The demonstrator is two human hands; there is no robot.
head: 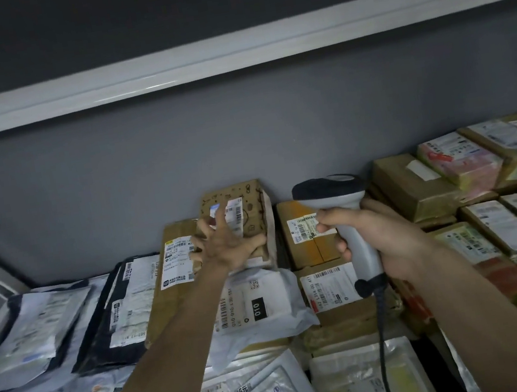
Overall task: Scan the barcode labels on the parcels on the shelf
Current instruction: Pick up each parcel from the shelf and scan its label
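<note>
My right hand (371, 232) grips the handle of a grey and black barcode scanner (335, 197), whose head points toward the back wall over the parcels. My left hand (224, 245) reaches onto a small patterned cardboard box (249, 210) standing against the wall; the fingers are spread over its white barcode label (234, 214) and the thumb hooks its lower edge. A brown box with a white label (176, 259) lies just left of it. Another labelled box (303, 232) sits between the two hands.
Parcels cover the shelf: grey and black mailer bags (49, 317) at left, a white bag marked 010 (254, 305) below my left hand, cardboard boxes (451, 179) stacked at right. A white shelf rail (228, 55) runs overhead. The scanner's cable (383, 345) hangs down.
</note>
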